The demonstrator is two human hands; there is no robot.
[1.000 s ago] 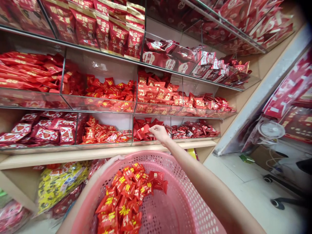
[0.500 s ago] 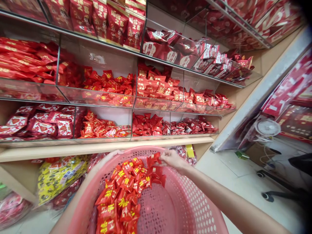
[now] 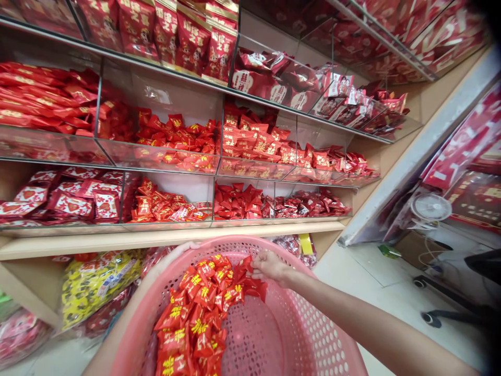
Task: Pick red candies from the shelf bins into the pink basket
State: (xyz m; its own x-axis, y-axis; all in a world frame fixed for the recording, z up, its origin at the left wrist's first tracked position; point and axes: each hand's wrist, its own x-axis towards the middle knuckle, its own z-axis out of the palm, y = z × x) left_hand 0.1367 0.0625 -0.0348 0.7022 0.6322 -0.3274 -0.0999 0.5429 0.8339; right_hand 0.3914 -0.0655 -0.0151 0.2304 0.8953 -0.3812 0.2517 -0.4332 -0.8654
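A pink perforated plastic basket [image 3: 321,318] stands in front of me, tilted slightly toward the shelves. Red candy packets [image 3: 203,297] with yellow characters are heaped along its left side. My left hand [image 3: 183,251] is closed on the basket's far left rim, its fingers partly hidden behind the edge. Inside the far right part of the basket, my right hand [image 3: 270,266] pinches a red candy packet [image 3: 245,265] by its end. Darker red packets [image 3: 254,288] lie just beneath that hand.
Shelves with clear dividers [image 3: 250,169] hold many red-wrapped sweets. Below the wooden ledge [image 3: 97,243] lies a bag of yellow packets [image 3: 99,287]. On the right are a small white fan [image 3: 430,207] and a wheeled chair base [image 3: 450,316].
My right hand has lowered slightly into the basket with the red candy packet, closer to the heap. The left hand stays on the rim.
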